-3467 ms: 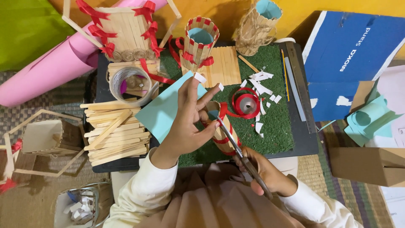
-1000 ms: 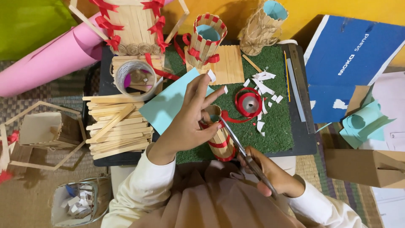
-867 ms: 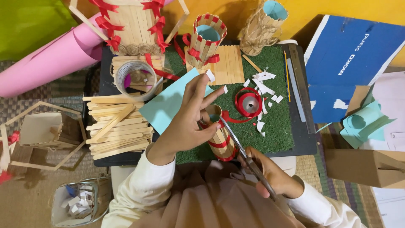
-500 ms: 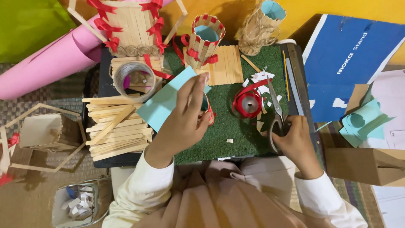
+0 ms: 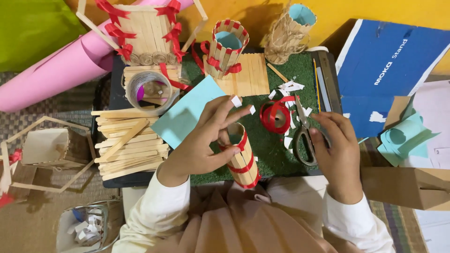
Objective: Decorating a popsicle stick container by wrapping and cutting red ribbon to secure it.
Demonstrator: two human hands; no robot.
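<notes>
Warm, bright light falls from above, colours vivid and focus crisp almost everywhere. Soft shadows sit behind the stick cup [image 5: 228,47] on the yellow wall [image 5: 375,11]. Slight motion softness blurs the right hand [image 5: 337,150].

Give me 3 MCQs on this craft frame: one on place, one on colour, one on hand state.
1. Where do the scissors lie?
A. on the green mat, under the right hand
B. in the wire basket
C. on the pink paper roll

2. What colour is the ribbon on the stick cylinder in the left hand?
A. blue
B. red
C. yellow

3. What is the left hand doing?
A. lying flat on the mat
B. holding the scissors
C. gripping the stick cylinder

Answers:
1 A: the blades rest on the green mat beside the red ribbon spool, and the right hand is on the handles.
2 B: red bands wrap the wooden sticks.
3 C: thumb and fingers close around its upper end.
</notes>
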